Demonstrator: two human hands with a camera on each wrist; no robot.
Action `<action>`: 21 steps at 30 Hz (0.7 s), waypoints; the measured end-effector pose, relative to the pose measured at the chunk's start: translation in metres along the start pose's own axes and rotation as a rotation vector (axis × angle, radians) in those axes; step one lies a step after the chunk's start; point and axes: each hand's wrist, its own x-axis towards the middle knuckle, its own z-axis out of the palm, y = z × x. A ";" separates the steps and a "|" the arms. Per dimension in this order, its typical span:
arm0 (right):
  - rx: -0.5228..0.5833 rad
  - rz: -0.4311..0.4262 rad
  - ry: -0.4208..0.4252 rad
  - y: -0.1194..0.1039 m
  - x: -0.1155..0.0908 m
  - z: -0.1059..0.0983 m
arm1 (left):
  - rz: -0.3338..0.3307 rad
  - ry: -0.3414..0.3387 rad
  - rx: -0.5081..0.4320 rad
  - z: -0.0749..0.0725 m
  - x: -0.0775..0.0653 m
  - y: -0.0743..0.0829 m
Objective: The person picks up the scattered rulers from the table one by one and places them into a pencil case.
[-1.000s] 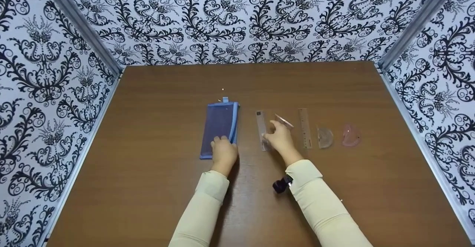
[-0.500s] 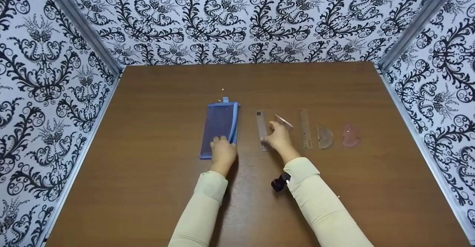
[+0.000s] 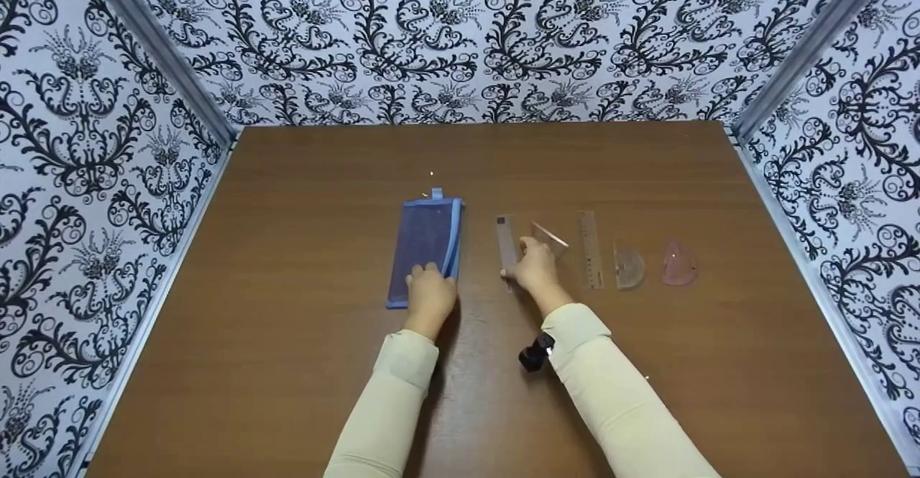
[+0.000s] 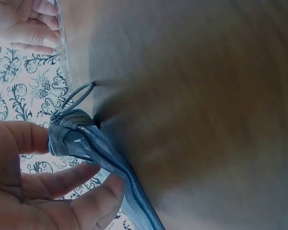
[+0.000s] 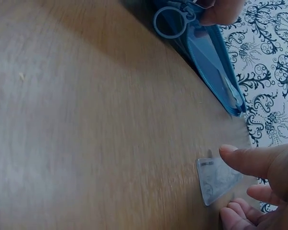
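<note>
A blue mesh zip pouch [image 3: 424, 230] lies on the table. My left hand [image 3: 431, 297] pinches its near end at the zip edge, thumb on one side and fingers on the other. Its zip gapes in the right wrist view, where a ring pull [image 5: 170, 22] hangs at the near end. Right of the pouch lies a clear ruler [image 3: 504, 237]. My right hand [image 3: 537, 266] spans this ruler's near end, thumb at the left edge and fingertips at the other. In the right wrist view the ruler's near end [image 5: 211, 184] shows between spread thumb and fingers.
A clear piece with a pinkish edge [image 3: 550, 236] is tilted up beside the right fingers. Further right lie a second clear ruler [image 3: 591, 251], a clear protractor [image 3: 629, 268] and a pink protractor-like piece [image 3: 678, 264]. Patterned walls [image 3: 460, 39] border the brown table [image 3: 302, 363].
My right hand has shifted slightly left, its thumb passing over to the left edge of the ruler. The left hand and the pouch stay nearly where they were.
</note>
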 end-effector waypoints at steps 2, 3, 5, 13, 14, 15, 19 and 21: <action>-0.005 0.002 0.016 0.000 0.000 0.002 | 0.005 0.007 0.002 0.000 0.000 0.000; -0.008 0.006 0.023 0.001 0.000 0.002 | 0.009 0.009 0.006 0.000 0.000 0.000; -0.018 0.007 0.032 0.001 0.000 0.004 | 0.014 0.012 0.006 0.000 0.000 0.000; -0.027 0.008 0.052 0.000 -0.002 0.006 | 0.030 0.015 0.007 0.001 0.002 -0.002; -0.027 0.003 0.055 0.000 -0.003 0.006 | 0.023 0.011 0.001 0.002 0.003 -0.003; -0.024 0.001 0.058 0.000 -0.003 0.006 | 0.016 0.006 -0.005 0.002 0.003 -0.003; -0.016 -0.002 0.070 0.000 -0.004 0.006 | -0.004 -0.001 -0.018 0.002 0.003 -0.002; -0.016 -0.002 0.073 0.000 -0.004 0.005 | 0.003 0.007 -0.011 0.002 0.002 -0.001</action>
